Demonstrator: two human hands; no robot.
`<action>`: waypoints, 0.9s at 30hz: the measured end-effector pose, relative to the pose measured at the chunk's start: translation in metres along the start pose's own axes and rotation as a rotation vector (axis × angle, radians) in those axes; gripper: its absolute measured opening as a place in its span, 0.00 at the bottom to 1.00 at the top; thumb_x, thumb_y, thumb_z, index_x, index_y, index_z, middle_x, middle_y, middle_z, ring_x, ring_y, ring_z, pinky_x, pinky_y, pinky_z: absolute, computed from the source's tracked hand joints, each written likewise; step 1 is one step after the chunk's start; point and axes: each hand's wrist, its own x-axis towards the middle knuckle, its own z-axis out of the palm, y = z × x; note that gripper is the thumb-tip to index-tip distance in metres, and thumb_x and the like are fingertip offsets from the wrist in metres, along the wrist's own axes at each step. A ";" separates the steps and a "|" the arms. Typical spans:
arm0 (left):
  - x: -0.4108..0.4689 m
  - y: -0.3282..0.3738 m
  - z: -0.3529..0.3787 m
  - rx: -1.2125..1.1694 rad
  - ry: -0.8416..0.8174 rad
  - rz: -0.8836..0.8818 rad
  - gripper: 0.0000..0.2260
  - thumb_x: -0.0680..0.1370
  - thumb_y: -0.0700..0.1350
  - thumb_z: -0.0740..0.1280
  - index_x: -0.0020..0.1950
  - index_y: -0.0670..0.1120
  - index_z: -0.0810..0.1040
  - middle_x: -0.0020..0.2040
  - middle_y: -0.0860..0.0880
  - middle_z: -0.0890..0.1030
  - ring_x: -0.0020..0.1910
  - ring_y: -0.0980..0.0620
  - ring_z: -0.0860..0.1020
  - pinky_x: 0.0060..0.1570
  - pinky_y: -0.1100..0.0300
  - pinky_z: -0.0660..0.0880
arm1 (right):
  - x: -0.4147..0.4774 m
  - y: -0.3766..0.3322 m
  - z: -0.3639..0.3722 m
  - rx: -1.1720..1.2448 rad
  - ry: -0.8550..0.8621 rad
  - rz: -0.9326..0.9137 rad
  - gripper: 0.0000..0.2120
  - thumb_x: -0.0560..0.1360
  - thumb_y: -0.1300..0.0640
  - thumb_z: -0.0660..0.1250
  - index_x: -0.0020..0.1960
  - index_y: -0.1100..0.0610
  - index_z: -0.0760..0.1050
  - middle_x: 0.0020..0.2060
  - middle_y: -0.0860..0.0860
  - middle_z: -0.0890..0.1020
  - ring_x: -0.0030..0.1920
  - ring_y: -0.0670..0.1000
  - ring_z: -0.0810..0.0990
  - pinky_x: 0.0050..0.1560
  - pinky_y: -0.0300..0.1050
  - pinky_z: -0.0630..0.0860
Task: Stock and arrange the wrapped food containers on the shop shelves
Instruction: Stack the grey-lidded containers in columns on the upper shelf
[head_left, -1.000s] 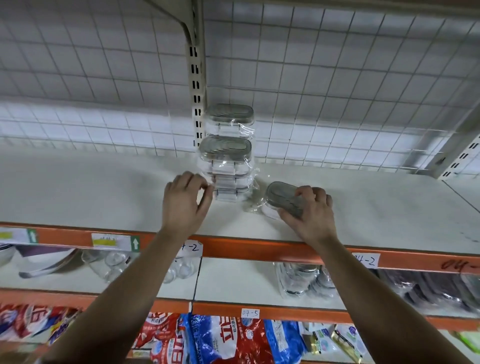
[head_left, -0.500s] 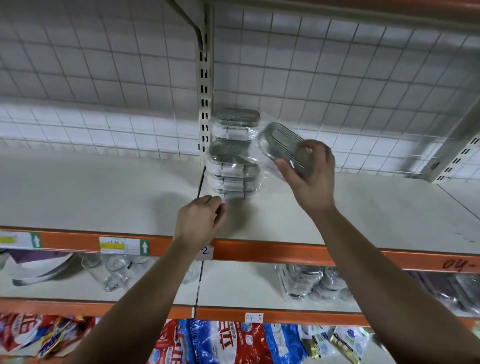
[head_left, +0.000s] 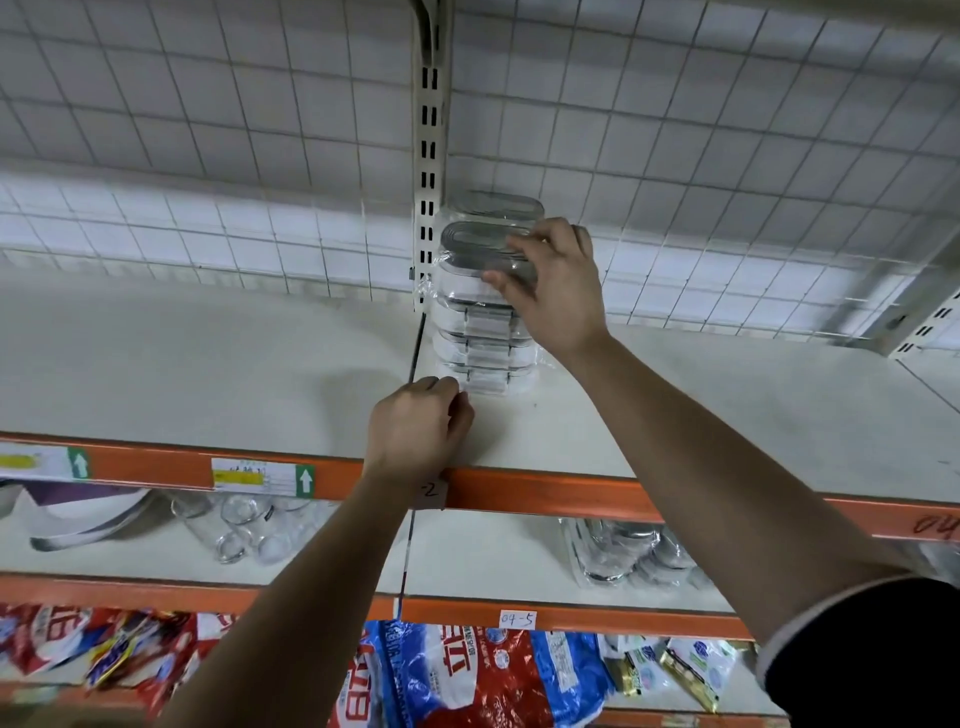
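A stack of several clear wrapped food containers (head_left: 485, 338) with grey lids stands on the upper shelf (head_left: 208, 374), against the slotted upright post (head_left: 428, 156). My right hand (head_left: 558, 291) grips the wrapped container (head_left: 470, 241) that lies on top of this stack, thumb at its front and fingers over the lid. Behind it, another container's lid (head_left: 493, 201) shows at about the same height. My left hand (head_left: 415, 428) rests on the shelf at the foot of the stack. Its fingers are loosely curled and touch the bottom container's left corner.
A wire grid (head_left: 675, 156) backs the shelf. The orange front rail (head_left: 545, 491) carries price labels. On the shelf below lie clear glassware (head_left: 244, 530) and wrapped containers (head_left: 623, 551). Red and blue bags (head_left: 457, 675) fill the lowest shelf. A bracket (head_left: 914, 312) stands at the right.
My right hand lifted the wrapped container from the shelf beside the stack and brought it onto the top of the stack. My left hand slid down to the stack's foot.
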 end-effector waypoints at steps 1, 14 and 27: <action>0.000 0.000 0.000 -0.003 0.000 -0.006 0.10 0.74 0.41 0.69 0.34 0.42 0.74 0.30 0.46 0.75 0.28 0.44 0.73 0.28 0.61 0.64 | -0.001 0.000 0.001 0.021 0.017 0.007 0.23 0.74 0.45 0.71 0.62 0.60 0.79 0.56 0.57 0.76 0.60 0.58 0.72 0.62 0.50 0.71; -0.001 0.003 -0.001 -0.041 0.069 0.052 0.08 0.75 0.44 0.64 0.37 0.45 0.77 0.32 0.49 0.77 0.31 0.46 0.75 0.29 0.63 0.67 | -0.026 0.012 -0.041 0.111 -0.063 0.053 0.21 0.80 0.49 0.63 0.69 0.59 0.72 0.66 0.53 0.75 0.68 0.54 0.69 0.66 0.41 0.63; -0.047 0.126 0.017 -0.203 0.063 0.224 0.13 0.78 0.50 0.60 0.41 0.44 0.79 0.35 0.49 0.80 0.32 0.48 0.77 0.29 0.60 0.71 | -0.168 0.098 -0.116 0.103 -0.012 0.284 0.12 0.79 0.57 0.65 0.61 0.59 0.77 0.58 0.53 0.79 0.61 0.57 0.73 0.57 0.36 0.63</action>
